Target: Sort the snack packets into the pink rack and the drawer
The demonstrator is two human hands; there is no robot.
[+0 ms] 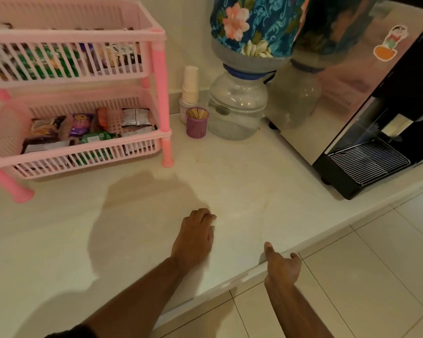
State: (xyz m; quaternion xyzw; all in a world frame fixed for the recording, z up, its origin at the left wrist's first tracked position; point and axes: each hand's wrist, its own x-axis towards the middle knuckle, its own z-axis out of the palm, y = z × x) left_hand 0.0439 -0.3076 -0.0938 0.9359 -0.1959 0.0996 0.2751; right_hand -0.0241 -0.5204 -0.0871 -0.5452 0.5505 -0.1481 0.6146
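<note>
Snack packets (83, 132) fill both tiers of pink rack (160, 76). Left hand (195, 236) rests on counter (254, 181), fingers curled, holding nothing. Right hand (282, 263) at counter edge, fingers relaxed, unladen.

Left hand (195, 236) lies palm-down with fingers loosely curled; right hand (282, 265) reaches forward, fingers spread, holding nothing.

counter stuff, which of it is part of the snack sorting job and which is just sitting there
Part of the job:
pink rack
snack packets on its lower shelf
more packets on its upper shelf

Just sitting there:
water jar
stack of paper cups
purple stick holder
drinks machine
</note>
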